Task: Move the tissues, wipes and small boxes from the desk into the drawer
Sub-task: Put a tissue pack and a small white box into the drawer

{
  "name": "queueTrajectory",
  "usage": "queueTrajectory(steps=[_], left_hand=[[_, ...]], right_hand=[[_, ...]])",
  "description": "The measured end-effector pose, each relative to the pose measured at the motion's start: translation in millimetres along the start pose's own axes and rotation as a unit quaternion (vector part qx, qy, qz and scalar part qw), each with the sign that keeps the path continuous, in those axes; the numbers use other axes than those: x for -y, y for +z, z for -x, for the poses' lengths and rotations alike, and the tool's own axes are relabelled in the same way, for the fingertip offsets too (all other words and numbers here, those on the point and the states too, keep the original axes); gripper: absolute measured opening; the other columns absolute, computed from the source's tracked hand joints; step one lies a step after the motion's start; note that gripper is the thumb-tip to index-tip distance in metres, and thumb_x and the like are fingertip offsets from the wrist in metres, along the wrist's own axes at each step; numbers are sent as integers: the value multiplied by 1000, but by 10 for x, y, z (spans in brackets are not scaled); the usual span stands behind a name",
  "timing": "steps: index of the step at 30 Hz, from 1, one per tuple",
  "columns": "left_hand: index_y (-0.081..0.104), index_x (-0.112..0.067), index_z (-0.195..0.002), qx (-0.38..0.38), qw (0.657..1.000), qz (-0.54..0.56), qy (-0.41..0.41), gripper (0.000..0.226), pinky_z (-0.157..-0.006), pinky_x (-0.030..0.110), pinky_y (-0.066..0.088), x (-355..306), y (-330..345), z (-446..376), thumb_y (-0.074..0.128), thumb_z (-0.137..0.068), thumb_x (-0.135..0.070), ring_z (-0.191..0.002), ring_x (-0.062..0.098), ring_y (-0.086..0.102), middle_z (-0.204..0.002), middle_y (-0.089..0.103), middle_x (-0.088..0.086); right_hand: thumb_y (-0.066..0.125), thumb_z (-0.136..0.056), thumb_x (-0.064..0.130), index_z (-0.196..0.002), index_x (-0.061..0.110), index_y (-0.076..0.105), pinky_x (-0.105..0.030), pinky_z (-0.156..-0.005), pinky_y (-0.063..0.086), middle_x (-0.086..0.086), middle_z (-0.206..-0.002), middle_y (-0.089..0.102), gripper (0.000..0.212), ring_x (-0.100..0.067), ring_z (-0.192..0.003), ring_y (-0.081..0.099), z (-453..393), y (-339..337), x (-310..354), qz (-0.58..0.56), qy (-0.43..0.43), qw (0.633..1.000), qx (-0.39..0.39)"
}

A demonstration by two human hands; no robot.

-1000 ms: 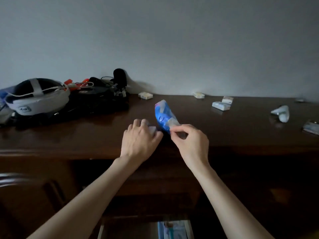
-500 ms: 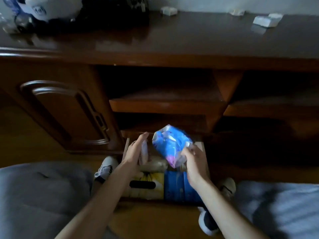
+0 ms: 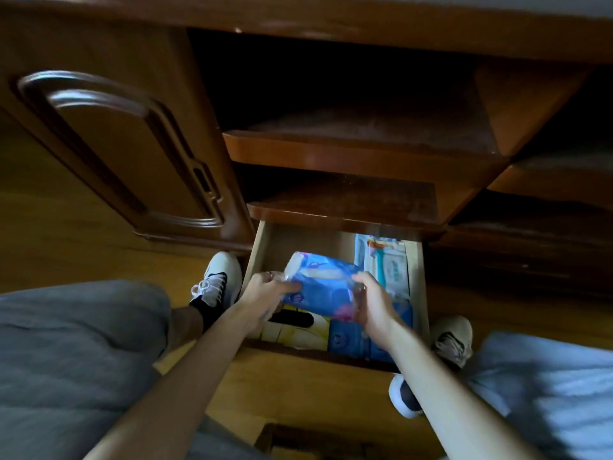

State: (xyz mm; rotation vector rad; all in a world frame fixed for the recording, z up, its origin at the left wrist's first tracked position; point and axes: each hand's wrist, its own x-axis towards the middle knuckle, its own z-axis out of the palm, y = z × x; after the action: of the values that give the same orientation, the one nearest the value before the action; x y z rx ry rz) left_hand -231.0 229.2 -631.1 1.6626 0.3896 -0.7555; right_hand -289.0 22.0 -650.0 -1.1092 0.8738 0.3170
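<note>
over open wooden drawer, left hand and right hand fingers grip blue wipes pack.

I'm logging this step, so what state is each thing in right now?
Drawer: pulled open, partly filled.
Blue pack: held over the drawer by both hands.
Left hand: gripping the pack's left end.
Right hand: gripping its right end.
Cabinet door: closed.
Yellow box: lying in the drawer.

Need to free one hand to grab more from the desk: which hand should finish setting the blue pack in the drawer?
Probably the right hand: it grips the blue pack over the drawer middle. The left hand holds only its end.
</note>
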Motion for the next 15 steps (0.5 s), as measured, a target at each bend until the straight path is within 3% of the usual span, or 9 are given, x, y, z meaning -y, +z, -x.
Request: queueTrajectory(steps=[2, 4, 6, 8, 10, 13, 15], left_hand=[[67, -2, -82, -12, 1000, -12, 23, 16, -48, 21, 45, -34, 0, -40, 81, -78, -8, -58, 15, 66, -69, 71, 6], [69, -3, -90, 20, 1000, 7, 13, 20, -49, 19, 51, -68, -32, -53, 83, -78, -12, -64, 13, 74, -74, 77, 5], [71, -3, -102, 39, 999, 22, -5, 34, -54, 21, 55, -45, -78, -82, 85, -78, -22, -74, 17, 77, -84, 79, 7], [72, 0, -103, -26, 999, 31, -7, 38, -63, 31, 60, 5, -129, -157, 86, -76, -21, -81, 25, 77, -90, 78, 14], [72, 1, -100, -110, 994, 30, -5, 32, -76, 41, 61, 38, -214, -244, 84, -77, -18, -88, 32, 74, -95, 76, 19], [71, -13, -77, -208, 976, 56, 8, 15, -63, 33, 52, 8, -404, -305, 83, -75, -21, -79, 28, 69, -81, 73, 13], [66, -16, -68, -254, 963, 88, 11, 20, -68, 43, 58, -20, -531, -326, 84, -70, -24, -80, 33, 71, -82, 74, 15]], right_hand=[[74, -89, 42, -108, 12, 57, -36, -68, 55, -16, -84, 57, 40, -34, -74, 63, -86, -4, -15, 126, -29, 991, 29], [78, -85, 47, -116, 14, 58, -39, -84, 57, -10, -105, 73, 50, -30, -95, 72, -195, 8, -75, 249, -53, 967, 23], [80, -84, 45, -124, 17, 63, -43, -93, 58, -5, -115, 75, 51, -22, -103, 72, -301, 38, -116, 291, -63, 954, 45], [81, -80, 53, -119, 27, 64, -32, -82, 58, 6, -106, 77, 49, -9, -94, 73, -366, 91, -102, 328, -55, 939, 82], [73, -74, 74, -105, 37, 61, -19, -74, 46, 22, -91, 72, 50, 5, -81, 66, -406, 200, -23, 358, -43, 927, 103], [57, -68, 91, -116, 45, 60, -20, -88, 44, 23, -113, 63, 66, -6, -109, 61, -663, 335, 61, 328, -74, 936, 105], [58, -88, 72, -126, 43, 59, -13, -80, 46, 19, -124, 64, 48, -13, -122, 59, -932, 376, 73, 374, -129, 916, 63]])
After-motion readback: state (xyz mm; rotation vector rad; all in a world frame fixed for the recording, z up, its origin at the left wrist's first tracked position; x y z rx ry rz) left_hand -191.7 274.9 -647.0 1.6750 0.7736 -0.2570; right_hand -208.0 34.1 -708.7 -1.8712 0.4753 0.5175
